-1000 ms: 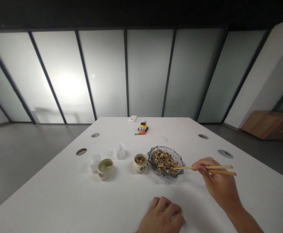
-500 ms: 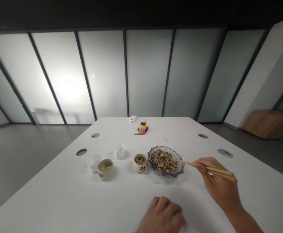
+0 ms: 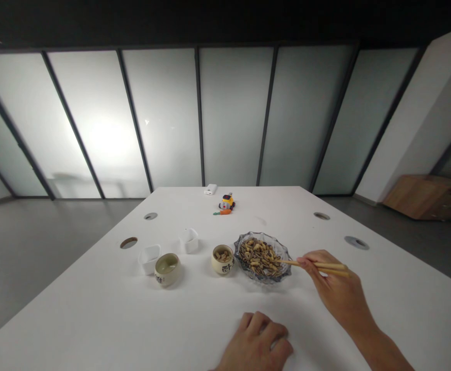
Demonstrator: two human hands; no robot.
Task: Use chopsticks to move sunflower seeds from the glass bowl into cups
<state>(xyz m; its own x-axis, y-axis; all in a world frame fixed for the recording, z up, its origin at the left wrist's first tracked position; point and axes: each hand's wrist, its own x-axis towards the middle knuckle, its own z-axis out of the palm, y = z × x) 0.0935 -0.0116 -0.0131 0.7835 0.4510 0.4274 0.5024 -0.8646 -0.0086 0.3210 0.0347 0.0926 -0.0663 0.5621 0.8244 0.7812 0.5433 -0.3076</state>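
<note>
head view, work in hand: the right hand (image 3: 335, 288) has its fingers closed round a pair of wooden chopsticks (image 3: 314, 266), whose tips reach into the seeds and nuts heaped in the glass dish (image 3: 263, 255); whether a piece is pinched between the tips is too small to tell.
head view, left hand: the left hand (image 3: 256, 344) lies knuckles-up on the table (image 3: 94, 319) at 6 o'clock from the dish, fingers curled loosely, nothing visibly held.
head view, done so far: the small lettered cup (image 3: 222, 259), touching or just beside the dish at its 9 o'clock, already has a few pieces in it.
head view, left to do: judging by the heap, most of the mix remains in the dish; the second cup (image 3: 167, 269), further toward 9 o'clock, looks empty of pieces.
head view, around: two white square tubs (image 3: 149, 257) (image 3: 189, 239) stand near the second cup; a toy car (image 3: 227, 201), a toy carrot (image 3: 220, 212) and a white box (image 3: 210, 189) sit well apart at 12 o'clock.
head view, in the way: nothing lies between dish and lettered cup; only the dish's raised scalloped rim must be cleared.
</note>
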